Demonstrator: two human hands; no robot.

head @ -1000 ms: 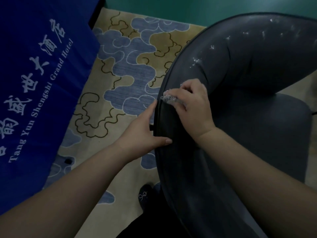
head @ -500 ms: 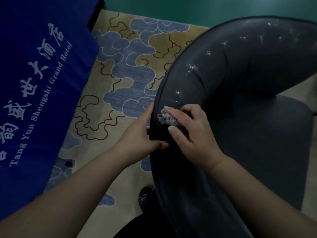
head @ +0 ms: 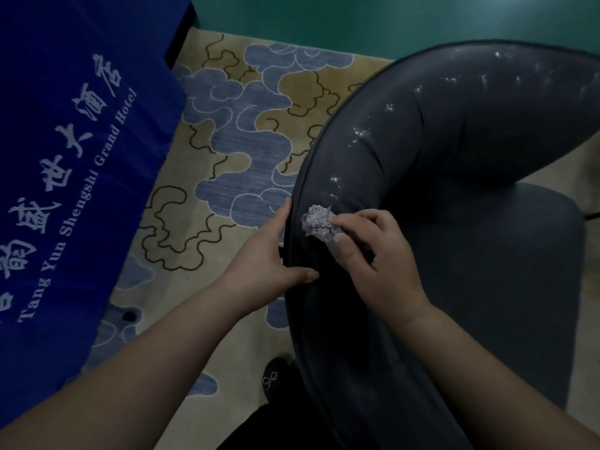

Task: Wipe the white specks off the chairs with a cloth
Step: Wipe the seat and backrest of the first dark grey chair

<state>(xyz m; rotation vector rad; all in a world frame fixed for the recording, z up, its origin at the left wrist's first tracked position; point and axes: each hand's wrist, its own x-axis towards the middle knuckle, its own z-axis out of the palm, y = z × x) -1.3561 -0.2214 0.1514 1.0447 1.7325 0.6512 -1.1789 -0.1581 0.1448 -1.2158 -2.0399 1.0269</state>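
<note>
A dark grey padded chair with a curved backrest fills the right half of the head view. White specks dot the backrest's top, from just above my hands round to the far right. My right hand pinches a crumpled whitish cloth and presses it on the backrest's top, just below the nearest specks. My left hand grips the backrest's outer edge, thumb on top and fingers down its outer side.
A blue cloth with white hotel lettering covers a table on the left. A patterned beige and blue carpet lies between it and the chair. My dark shoe stands by the chair's base. A teal wall runs behind.
My right hand has slid the cloth down the backrest toward me and then slightly back up. Specks that it covered before show above it now. My left hand has kept its grip.
</note>
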